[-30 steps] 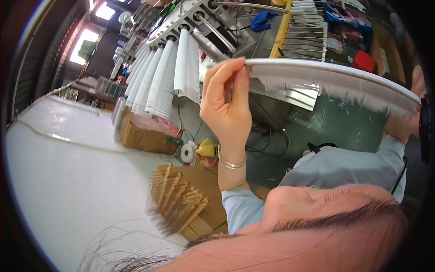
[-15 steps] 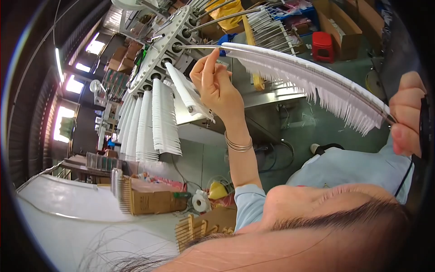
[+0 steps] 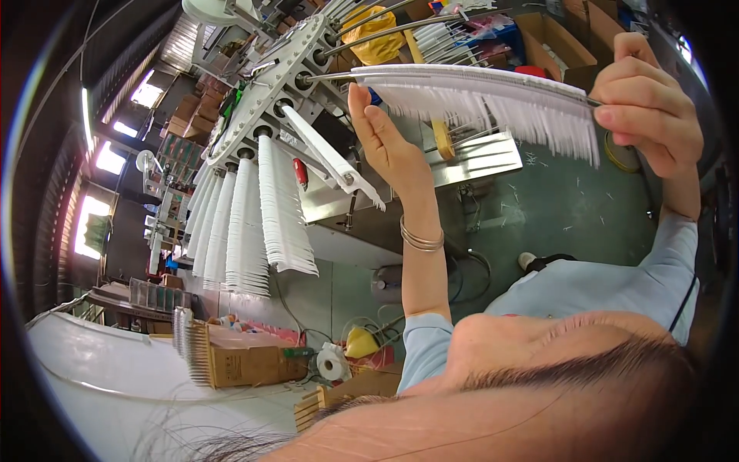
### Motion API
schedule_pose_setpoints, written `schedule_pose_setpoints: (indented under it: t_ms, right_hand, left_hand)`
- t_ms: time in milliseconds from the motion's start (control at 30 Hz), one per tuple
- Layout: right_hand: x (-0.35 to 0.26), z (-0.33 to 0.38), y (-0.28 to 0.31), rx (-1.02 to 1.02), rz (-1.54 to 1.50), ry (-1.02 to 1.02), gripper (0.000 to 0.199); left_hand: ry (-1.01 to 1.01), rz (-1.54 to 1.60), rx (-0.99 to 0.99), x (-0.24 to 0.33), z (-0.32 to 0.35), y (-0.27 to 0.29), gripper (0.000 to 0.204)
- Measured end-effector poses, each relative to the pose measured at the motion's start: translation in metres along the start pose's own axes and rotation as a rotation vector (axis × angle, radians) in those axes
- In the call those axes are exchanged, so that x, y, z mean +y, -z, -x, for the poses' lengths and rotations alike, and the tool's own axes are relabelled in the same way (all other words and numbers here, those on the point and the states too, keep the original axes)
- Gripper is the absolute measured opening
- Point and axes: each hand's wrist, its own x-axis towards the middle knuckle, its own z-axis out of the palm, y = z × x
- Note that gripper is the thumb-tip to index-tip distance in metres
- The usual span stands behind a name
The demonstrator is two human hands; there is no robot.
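Observation:
A long metal rod (image 3: 327, 77) juts from a round hub of the machine (image 3: 269, 96). Strung along it is a dense row of thin white pieces (image 3: 477, 92), hanging like a fringe. My right hand (image 3: 650, 108) pinches the rod's outer end, just past the last white pieces. My left hand (image 3: 392, 146) is raised at the row's inner end, fingers stretched out and fingertips beside the rod. Whether they touch the white pieces I cannot tell. Metal bangles (image 3: 422, 235) circle my left wrist.
More rods loaded with white pieces (image 3: 246, 223) fan down from the hub. A red-handled tool (image 3: 300, 174) lies by the machine's metal ledge (image 3: 481, 160). At the lower left, a cardboard box (image 3: 246, 366) stands on a white table (image 3: 100, 385), near a paper roll (image 3: 332, 362).
My right hand has moved up and left with the rod's outer end, so the rod lies more level. My left hand's fingers have straightened. The view has shifted slightly.

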Motion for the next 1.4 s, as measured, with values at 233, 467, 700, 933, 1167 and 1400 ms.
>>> schedule_pose_setpoints:
  t_ms: [233,467,700,933,1167,1400]
  right_hand:
    - [0.037,-0.023,-0.048,0.030,0.128,0.020,0.025]
    - [0.063,-0.031,-0.082,0.115,-0.137,-0.036,0.035]
    - [0.057,0.009,-0.082,0.233,-0.392,-0.105,0.054]
    - [0.005,0.055,-0.039,0.351,-0.335,0.012,0.058]
    - [-0.024,0.077,-0.018,0.338,-0.250,-0.065,0.058]
    - [-0.032,0.081,-0.017,0.396,-0.264,-0.114,0.054]
  left_hand:
    - [-0.131,-0.263,0.036,-0.023,0.023,0.004,0.044]
    - [-0.312,-0.482,-0.047,-0.012,0.047,-0.001,0.042]
    - [-0.469,-0.437,0.036,-0.001,0.037,-0.012,0.016]
    - [-0.555,-0.609,0.094,0.009,0.020,-0.025,0.019]
    - [-0.545,-0.669,0.147,0.007,0.017,-0.032,0.017]
    - [-0.623,-0.666,0.182,0.009,0.026,-0.039,0.017]
